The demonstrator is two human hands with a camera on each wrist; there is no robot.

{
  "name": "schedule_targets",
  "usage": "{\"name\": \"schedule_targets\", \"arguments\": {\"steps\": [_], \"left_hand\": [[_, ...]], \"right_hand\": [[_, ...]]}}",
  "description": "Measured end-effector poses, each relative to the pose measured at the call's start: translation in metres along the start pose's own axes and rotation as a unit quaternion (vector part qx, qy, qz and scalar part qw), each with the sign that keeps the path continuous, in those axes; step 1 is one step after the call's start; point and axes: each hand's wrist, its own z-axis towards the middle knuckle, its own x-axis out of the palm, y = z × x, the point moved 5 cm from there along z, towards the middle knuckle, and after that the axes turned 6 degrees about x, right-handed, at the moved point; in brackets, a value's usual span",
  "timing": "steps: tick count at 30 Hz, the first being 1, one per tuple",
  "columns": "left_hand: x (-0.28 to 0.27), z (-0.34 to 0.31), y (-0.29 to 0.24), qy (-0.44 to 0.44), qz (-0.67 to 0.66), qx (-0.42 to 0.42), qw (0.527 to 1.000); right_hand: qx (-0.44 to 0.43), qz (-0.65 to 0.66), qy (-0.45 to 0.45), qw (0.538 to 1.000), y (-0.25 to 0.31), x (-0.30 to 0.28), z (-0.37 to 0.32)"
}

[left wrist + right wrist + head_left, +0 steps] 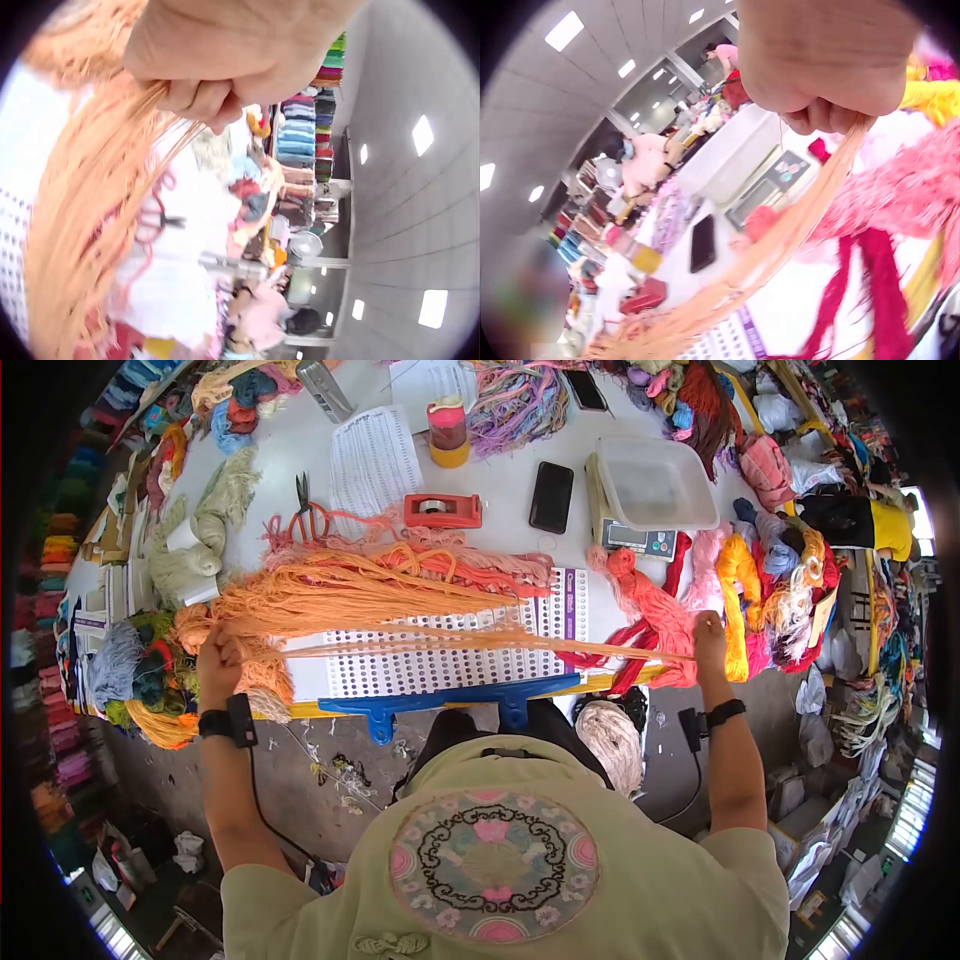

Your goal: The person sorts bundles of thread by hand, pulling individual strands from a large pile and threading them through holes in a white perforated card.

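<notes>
A thin bundle of peach thread (480,643) runs taut across the front of the table between both hands. My left hand (219,663) grips its left end, with curled fingers (196,101) round the strands. At the far right my right hand (710,645) holds the other end, knuckles bent over the thread (810,202). Behind the stretched bundle lies a thick orange skein (370,595) over coral-pink skeins (480,568). Beneath is a white card with rows of holes (450,665) and a purple label strip (575,605).
Scissors (303,505), a red tape dispenser (443,511), a phone (551,497) and a scale (640,540) bearing a plastic tub (660,480) stand farther back. Coloured skeins crowd both sides. A blue clamp-like bar (450,700) lines the front edge.
</notes>
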Motion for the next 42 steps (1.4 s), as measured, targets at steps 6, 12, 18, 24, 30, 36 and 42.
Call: {"name": "schedule_targets", "arguments": {"steps": [6, 12, 18, 24, 30, 36, 42], "left_hand": [[-0.096, 0.014, -0.061, -0.22, 0.128, 0.102, 0.962], [0.041, 0.01, 0.018, 0.014, 0.005, 0.044, 0.999], [0.259, -0.069, 0.256, 0.258, 0.11, -0.211, 0.936], [0.312, -0.09, 0.361, 0.25, 0.172, -0.264, 0.915], [0.33, -0.097, 0.393, 0.246, 0.279, -0.228, 0.9], [0.318, -0.085, 0.402, 0.211, 0.384, -0.075, 0.896], [0.322, -0.092, 0.367, 0.19, 0.312, -0.129, 0.922]], "right_hand": [[-0.012, -0.34, -0.246, 0.908, -0.017, -0.133, 0.035], [-0.153, -0.157, -0.174, 0.96, 0.009, -0.055, 0.048], [-0.153, -0.115, 0.222, 0.956, 0.098, 0.192, -0.047], [-0.159, -0.206, 0.249, 0.933, 0.084, 0.256, -0.05], [-0.193, -0.22, 0.281, 0.914, 0.075, 0.255, -0.051], [-0.208, -0.172, 0.299, 0.915, 0.073, 0.25, -0.047], [-0.167, -0.139, 0.324, 0.921, 0.077, 0.25, -0.051]]}}
